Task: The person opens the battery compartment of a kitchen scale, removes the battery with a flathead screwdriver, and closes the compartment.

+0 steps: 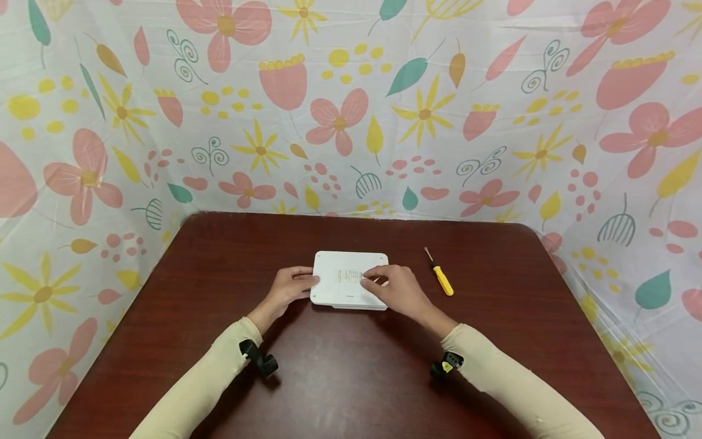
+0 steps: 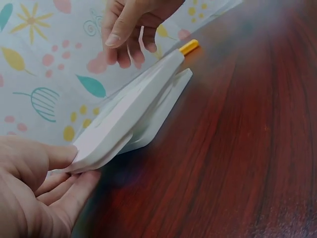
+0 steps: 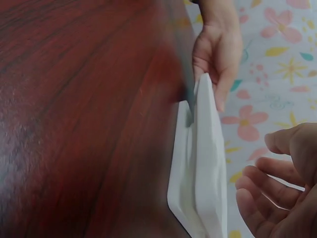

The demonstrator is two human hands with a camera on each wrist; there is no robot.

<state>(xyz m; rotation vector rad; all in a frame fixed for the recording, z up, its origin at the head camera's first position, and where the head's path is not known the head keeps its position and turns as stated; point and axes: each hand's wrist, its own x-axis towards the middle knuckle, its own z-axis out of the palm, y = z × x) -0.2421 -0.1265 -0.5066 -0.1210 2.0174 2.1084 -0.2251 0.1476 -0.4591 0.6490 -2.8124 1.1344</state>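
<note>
A flat white device (image 1: 329, 286) lies with its labelled face up on the table, small screws showing at its corners. Below its main body sits a second white panel (image 2: 171, 101), slightly apart from it along one edge. My left hand (image 1: 287, 285) grips the device's left edge, thumb above and fingers underneath, as the left wrist view (image 2: 37, 183) shows. Over the label's right end, my right hand (image 1: 397, 286) hovers with loosely bent fingers. Nothing shows between those fingers in the right wrist view, where the hand (image 3: 282, 183) is apart from the device.
To the right of the device lies a screwdriver (image 1: 441, 278) with a yellow handle, its tip pointing away from me. The dark red wooden table (image 1: 351, 378) is bordered by a flower-patterned curtain (image 1: 340, 164) at the back and sides.
</note>
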